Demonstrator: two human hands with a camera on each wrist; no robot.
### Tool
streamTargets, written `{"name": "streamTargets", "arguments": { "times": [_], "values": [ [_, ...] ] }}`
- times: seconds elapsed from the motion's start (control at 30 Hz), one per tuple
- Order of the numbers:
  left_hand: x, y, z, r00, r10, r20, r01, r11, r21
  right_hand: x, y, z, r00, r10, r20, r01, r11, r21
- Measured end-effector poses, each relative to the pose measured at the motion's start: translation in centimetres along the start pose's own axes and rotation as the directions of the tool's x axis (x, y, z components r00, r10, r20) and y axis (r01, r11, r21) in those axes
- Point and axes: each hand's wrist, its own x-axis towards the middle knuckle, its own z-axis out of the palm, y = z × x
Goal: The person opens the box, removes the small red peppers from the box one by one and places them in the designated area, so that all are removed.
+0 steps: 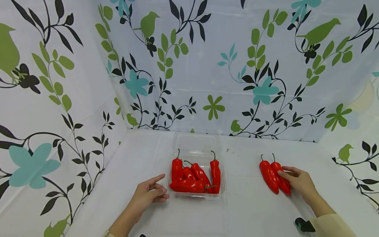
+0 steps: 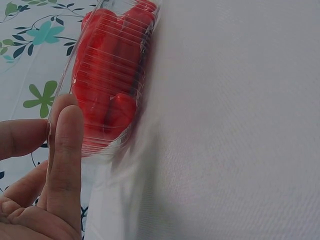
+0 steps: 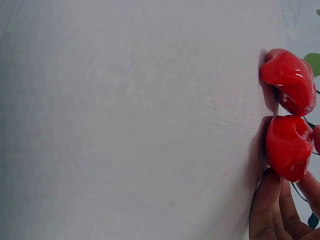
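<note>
Two long red chili peppers lie side by side on the white cloth at the right: a left pepper (image 1: 268, 176) and a right pepper (image 1: 282, 181), stems pointing away. My right hand (image 1: 299, 182) grips the right pepper from its right side, fingers over its top, as the right wrist view also shows around the near pepper (image 3: 290, 147). In the middle stands a clear plastic box (image 1: 196, 195) holding several red peppers (image 1: 186, 186). Beside its left wall is my left hand (image 1: 148, 194), fingers loosely extended and holding nothing; its fingers (image 2: 68, 150) overlap the box's edge in the left wrist view.
The box's clear lid (image 1: 195, 141) lies folded back behind it. A patterned cloth (image 1: 183, 82) with leaves and birds hangs at the back and sides. A dark object (image 1: 305, 225) shows near the right sleeve (image 1: 333, 225).
</note>
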Motion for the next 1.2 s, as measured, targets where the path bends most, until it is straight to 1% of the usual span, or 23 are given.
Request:
{"name": "streamTargets", "arguments": {
  "times": [0.17,0.33,0.67,0.73,0.9,1.07,1.2],
  "values": [
    [0.0,0.0,0.0,1.0,0.002,0.004,-0.002,1.0,-0.003,-0.3,-0.1,-0.2,1.0,0.004,-0.009,-0.004,1.0,0.005],
    [0.0,0.0,0.0,1.0,0.008,0.007,-0.008,1.0,-0.007,-0.6,-0.2,-0.5,1.0,-0.01,-0.011,0.01,1.0,0.0],
    [0.0,-0.1,-0.2,0.999,0.024,0.021,-0.024,1.0,-0.014,-1.1,-0.8,-1.1,0.999,-0.026,-0.048,0.026,1.0,-0.003],
    [0.1,-0.1,-0.2,1.0,0.021,0.02,-0.021,1.0,-0.016,-1.2,-1.0,-1.2,0.997,-0.035,-0.068,0.035,0.999,-0.004],
    [0.1,-0.2,-0.2,1.0,0.018,0.014,-0.017,1.0,-0.013,-1.5,-1.7,-1.0,0.986,-0.071,-0.153,0.072,0.997,0.001],
    [0.1,-0.1,-0.1,1.0,0.016,0.012,-0.016,1.0,-0.008,-2.0,-2.9,-0.7,0.968,-0.111,-0.227,0.119,0.993,0.026],
    [0.0,0.0,-0.1,1.0,0.018,0.017,-0.018,1.0,-0.011,-2.5,-3.9,-0.5,0.949,-0.167,-0.266,0.178,0.984,0.019]
  ]
}}
